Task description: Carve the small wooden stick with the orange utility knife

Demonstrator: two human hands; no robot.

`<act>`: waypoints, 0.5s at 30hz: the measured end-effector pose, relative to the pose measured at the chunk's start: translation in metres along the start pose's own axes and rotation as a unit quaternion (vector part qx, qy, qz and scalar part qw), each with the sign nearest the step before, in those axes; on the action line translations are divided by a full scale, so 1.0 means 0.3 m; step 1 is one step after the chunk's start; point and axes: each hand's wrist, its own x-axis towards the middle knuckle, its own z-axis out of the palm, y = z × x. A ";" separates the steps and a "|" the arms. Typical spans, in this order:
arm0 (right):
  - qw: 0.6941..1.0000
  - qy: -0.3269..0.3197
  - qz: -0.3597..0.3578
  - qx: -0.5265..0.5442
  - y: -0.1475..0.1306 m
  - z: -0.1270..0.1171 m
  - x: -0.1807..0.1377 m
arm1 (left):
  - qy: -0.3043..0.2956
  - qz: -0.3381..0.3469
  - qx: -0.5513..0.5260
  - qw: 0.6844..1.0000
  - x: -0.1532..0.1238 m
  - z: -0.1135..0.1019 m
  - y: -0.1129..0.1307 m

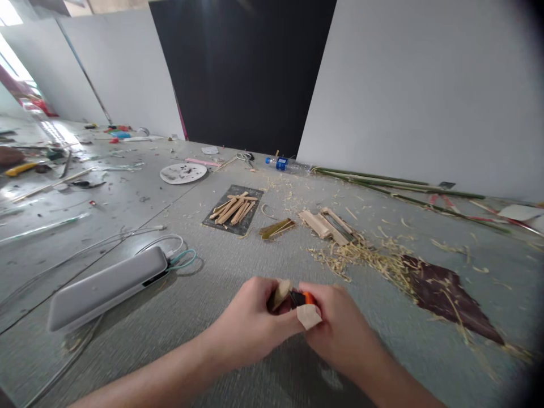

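Close together at the lower middle, my two hands work on one small piece. My left hand (255, 320) is closed around a short pale strip of bamboo (282, 291), its end showing between thumb and fingers. In my right hand (342, 326) is an orange and black utility knife (307, 298), mostly covered by the fingers. Its black front end points at the bamboo; I cannot tell whether the blade touches it. A beige patch of tape (309, 316) wraps the left thumb tip. Just ahead lie split bamboo pieces (276, 228) and curly shavings (361, 255).
Several wooden sticks lie on a dark mat (216, 221). A grey power bank (110, 289) with cables stands left. Behind are a white plate (182, 173), scissors (245, 157), a plastic bottle (282, 164) and green bamboo stems (382, 182). A dark brown sheet (450, 300) lies right.
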 end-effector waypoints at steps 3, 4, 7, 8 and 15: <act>1.000 0.009 0.001 -0.026 0.000 0.010 -0.001 | 0.012 0.007 0.033 0.999 0.004 -0.004 -0.010; 0.999 0.011 0.000 -0.031 0.000 0.012 -0.002 | 0.016 0.011 0.044 0.999 0.005 -0.004 -0.015; 0.999 0.017 0.003 -0.041 -0.005 0.014 -0.006 | 0.021 0.026 0.058 0.998 0.007 -0.004 -0.027; 0.999 0.018 0.004 -0.044 -0.007 0.014 -0.007 | 0.024 0.029 0.061 0.997 0.007 -0.003 -0.030; 0.995 -0.004 0.051 -0.087 -0.026 0.011 -0.013 | 0.023 0.031 0.067 0.997 -0.005 0.020 -0.029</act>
